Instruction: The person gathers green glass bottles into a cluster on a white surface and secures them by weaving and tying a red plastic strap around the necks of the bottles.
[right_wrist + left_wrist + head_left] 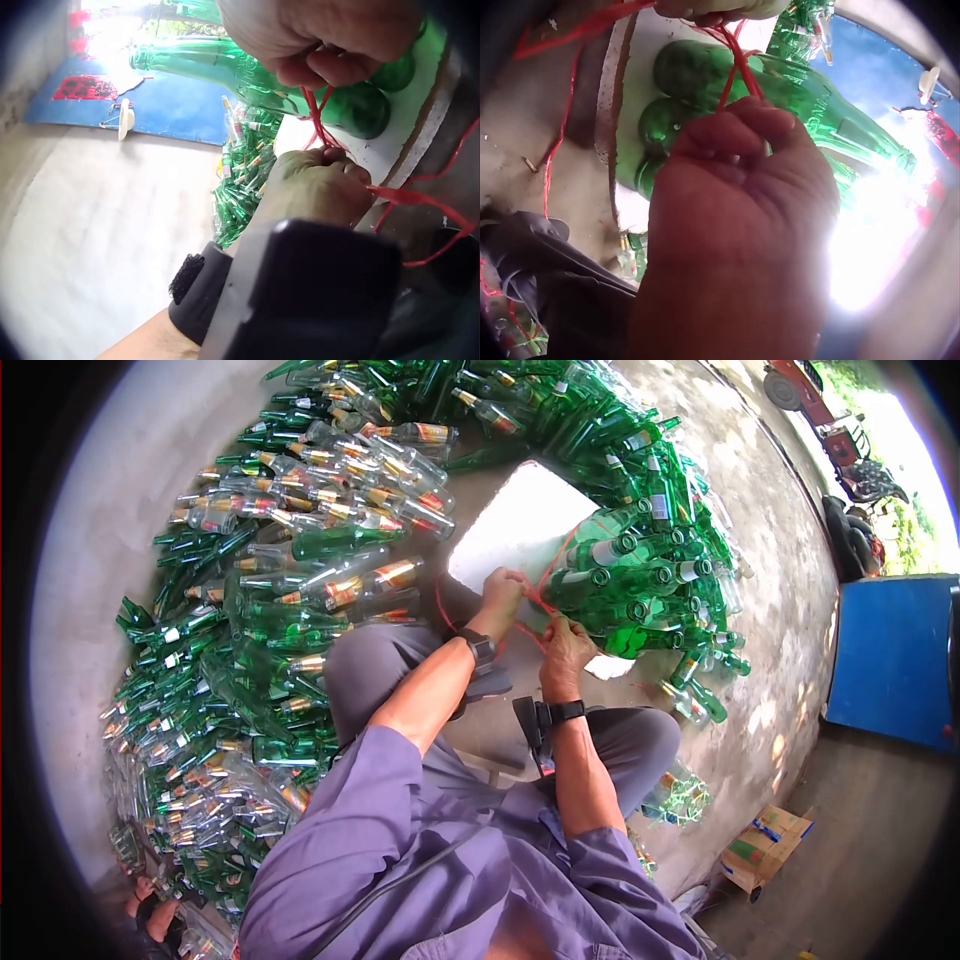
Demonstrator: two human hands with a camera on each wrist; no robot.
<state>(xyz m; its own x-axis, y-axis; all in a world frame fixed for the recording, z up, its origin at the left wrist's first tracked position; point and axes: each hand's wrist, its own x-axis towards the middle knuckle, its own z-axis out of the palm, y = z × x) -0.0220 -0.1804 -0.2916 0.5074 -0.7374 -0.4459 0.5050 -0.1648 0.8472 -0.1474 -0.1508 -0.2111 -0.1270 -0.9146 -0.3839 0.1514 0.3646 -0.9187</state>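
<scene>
Red plastic string (739,64) runs tightly between both hands, its strands crossing beside a bundle of green glass bottles (630,580). In the head view, my left hand (503,600) pinches the string over the near edge of a white foam board (515,525). My right hand (568,648) pinches it closer to me, right at the bundle's side. The bottles stand upright on the board, with string around them. A loose strand trails from my left hand, seen in the right wrist view as a red ribbon (409,197). The fingertips are partly hidden behind curled fingers.
A large heap of green and clear bottles (330,530) lies to the left and curves round the far side. Loose bottles (695,690) lie right of the bundle. Further right are a blue panel (885,660) and a cardboard box (765,847). Bent knees flank the board.
</scene>
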